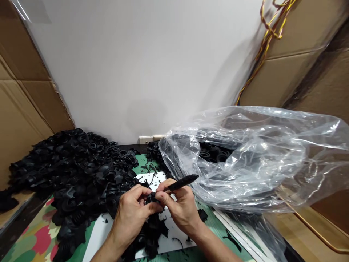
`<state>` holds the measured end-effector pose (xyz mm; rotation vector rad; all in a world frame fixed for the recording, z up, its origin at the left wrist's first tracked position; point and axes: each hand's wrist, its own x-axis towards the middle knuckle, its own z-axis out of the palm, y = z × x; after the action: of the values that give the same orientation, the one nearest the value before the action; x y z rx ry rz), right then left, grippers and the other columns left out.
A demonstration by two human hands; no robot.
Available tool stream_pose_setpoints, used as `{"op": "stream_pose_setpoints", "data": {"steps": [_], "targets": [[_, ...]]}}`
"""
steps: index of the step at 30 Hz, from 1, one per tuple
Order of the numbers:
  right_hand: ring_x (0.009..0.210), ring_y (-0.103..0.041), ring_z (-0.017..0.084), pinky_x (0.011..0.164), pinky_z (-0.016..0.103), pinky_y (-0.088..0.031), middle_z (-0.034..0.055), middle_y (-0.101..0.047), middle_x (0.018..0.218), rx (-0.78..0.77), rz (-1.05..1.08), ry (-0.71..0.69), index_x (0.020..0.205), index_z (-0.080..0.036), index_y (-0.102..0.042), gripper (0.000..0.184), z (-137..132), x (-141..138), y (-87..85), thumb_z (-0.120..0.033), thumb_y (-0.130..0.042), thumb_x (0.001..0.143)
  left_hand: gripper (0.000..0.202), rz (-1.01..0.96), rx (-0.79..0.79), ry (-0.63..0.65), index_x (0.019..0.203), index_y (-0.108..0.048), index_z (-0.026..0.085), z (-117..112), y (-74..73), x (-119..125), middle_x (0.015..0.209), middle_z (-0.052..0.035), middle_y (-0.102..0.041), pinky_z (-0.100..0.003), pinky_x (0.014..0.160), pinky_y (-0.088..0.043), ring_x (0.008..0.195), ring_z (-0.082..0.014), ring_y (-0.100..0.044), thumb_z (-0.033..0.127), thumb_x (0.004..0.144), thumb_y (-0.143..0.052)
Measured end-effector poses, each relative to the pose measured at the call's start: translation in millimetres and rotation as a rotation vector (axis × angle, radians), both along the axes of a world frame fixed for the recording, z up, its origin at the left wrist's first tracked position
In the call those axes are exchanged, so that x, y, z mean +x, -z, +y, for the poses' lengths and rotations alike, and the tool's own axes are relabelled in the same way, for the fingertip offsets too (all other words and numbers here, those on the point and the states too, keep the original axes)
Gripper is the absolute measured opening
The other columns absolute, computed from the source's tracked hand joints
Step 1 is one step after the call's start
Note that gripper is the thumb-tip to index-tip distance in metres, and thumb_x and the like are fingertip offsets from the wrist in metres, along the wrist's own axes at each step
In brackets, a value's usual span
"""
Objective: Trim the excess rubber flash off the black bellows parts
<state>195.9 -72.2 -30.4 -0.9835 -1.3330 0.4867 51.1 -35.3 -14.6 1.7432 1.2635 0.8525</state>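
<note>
My left hand [131,214] is closed around a small black rubber part [151,198] at the centre bottom. My right hand [180,209] pinches the same part from the right and also holds a black pen-like tool [182,183], whose tip points up and to the right. Both hands meet above a white sheet [174,240] littered with black rubber scraps [152,229].
A big heap of black ribbed rubber parts [76,171] fills the left of the table. A clear plastic bag [253,160] holding more of them lies at the right. Cardboard boxes [24,105] flank both sides. A white wall stands behind, with yellow-red wires [268,34] hanging at the upper right.
</note>
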Motion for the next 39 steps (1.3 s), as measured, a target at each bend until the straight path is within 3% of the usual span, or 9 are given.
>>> {"op": "stream_pose_setpoints", "data": {"steps": [6, 11, 15, 21, 26, 29, 33, 35, 39], "targets": [[0.060, -0.059, 0.014, 0.052, 0.023, -0.047, 0.0047, -0.064, 0.068, 0.318, -0.414, 0.182, 0.079, -0.018, -0.060, 0.015, 10, 12, 4.4, -0.012, -0.050, 0.088, 0.021, -0.077, -0.255, 0.135, 0.059, -0.062, 0.016, -6, 0.2, 8, 0.051, 0.0073, -0.046, -0.022, 0.047, -0.028, 0.050, -0.0101, -0.039, 0.025, 0.050, -0.079], [0.059, -0.060, 0.015, 0.055, 0.026, -0.049, 0.0035, -0.064, 0.068, 0.184, -0.277, 0.385, 0.077, -0.019, -0.059, 0.012, 25, 30, 11.2, -0.020, -0.054, 0.088, 0.022, -0.123, -0.224, 0.068, 0.064, -0.062, 0.017, -3, -2.6, 8, 0.053, 0.0068, -0.050, -0.021, 0.048, -0.032, 0.052, -0.0106, -0.043, 0.023, 0.050, -0.078], [0.057, -0.057, 0.015, 0.054, 0.027, -0.047, 0.0032, -0.063, 0.069, -0.033, -0.078, 0.289, 0.079, -0.019, -0.060, 0.014, 21, 27, 7.2, -0.029, -0.054, 0.087, 0.025, -0.155, -0.163, 0.019, 0.068, -0.065, 0.016, 2, -1.8, 4, 0.052, 0.0073, -0.049, -0.021, 0.048, -0.032, 0.052, -0.0101, -0.041, 0.024, 0.049, -0.079], [0.064, -0.054, 0.017, 0.061, 0.030, -0.044, 0.0025, -0.056, 0.067, -0.118, 0.048, 0.126, 0.074, -0.018, -0.057, 0.030, 11, 20, -1.5, -0.041, -0.046, 0.090, 0.027, -0.181, -0.130, -0.020, 0.067, -0.065, 0.017, 5, -3.6, 4, 0.052, 0.0078, -0.048, -0.020, 0.048, -0.034, 0.051, -0.0096, -0.041, 0.023, 0.047, -0.080], [0.054, -0.049, 0.013, 0.052, 0.026, -0.041, -0.0005, -0.054, 0.065, -0.234, 0.283, 0.003, 0.086, -0.017, -0.061, 0.023, 13, 20, 1.3, -0.038, -0.051, 0.086, 0.033, -0.280, -0.154, -0.017, 0.081, -0.066, 0.018, 7, -4.3, 2, 0.064, 0.0041, -0.059, -0.022, 0.053, -0.044, 0.056, -0.0116, -0.052, 0.025, 0.051, -0.079], [0.058, -0.050, 0.014, 0.053, 0.025, -0.040, 0.0009, -0.056, 0.070, -0.214, 0.191, -0.011, 0.088, -0.017, -0.067, 0.020, 14, 15, 2.2, -0.033, -0.056, 0.083, 0.041, -0.352, -0.184, 0.014, 0.095, -0.067, 0.019, 10, -0.7, 0, 0.078, 0.0014, -0.063, -0.023, 0.060, -0.048, 0.064, -0.0128, -0.058, 0.027, 0.056, -0.078], [0.074, -0.057, 0.018, 0.067, 0.028, -0.044, 0.0025, -0.061, 0.076, -0.136, 0.078, -0.047, 0.076, -0.020, -0.069, 0.007, 14, 4, 3.3, -0.022, -0.063, 0.074, 0.033, -0.371, -0.161, 0.074, 0.092, -0.070, 0.019, 12, 6.1, -2, 0.081, -0.0014, -0.067, -0.027, 0.067, -0.052, 0.070, -0.0161, -0.063, 0.032, 0.062, -0.076], [0.070, -0.056, 0.016, 0.065, 0.027, -0.044, 0.0009, -0.059, 0.072, -0.122, 0.092, -0.036, 0.069, -0.020, -0.066, 0.006, 16, 1, 5.4, -0.020, -0.062, 0.073, 0.029, -0.292, -0.083, 0.081, 0.089, -0.072, 0.020, 12, 7.2, -2, 0.083, -0.0023, -0.068, -0.028, 0.065, -0.052, 0.068, -0.0167, -0.063, 0.035, 0.064, -0.074], [0.060, -0.049, 0.014, 0.057, 0.024, -0.039, -0.0020, -0.050, 0.063, -0.094, 0.063, 0.034, 0.059, -0.020, -0.059, 0.014, 17, -1, 9.8, -0.019, -0.059, 0.073, 0.025, -0.008, 0.257, 0.031, 0.092, -0.072, 0.024, 8, 2.3, -3, 0.101, -0.0046, -0.066, -0.030, 0.063, -0.050, 0.062, -0.0152, -0.058, 0.031, 0.068, -0.072]]}}
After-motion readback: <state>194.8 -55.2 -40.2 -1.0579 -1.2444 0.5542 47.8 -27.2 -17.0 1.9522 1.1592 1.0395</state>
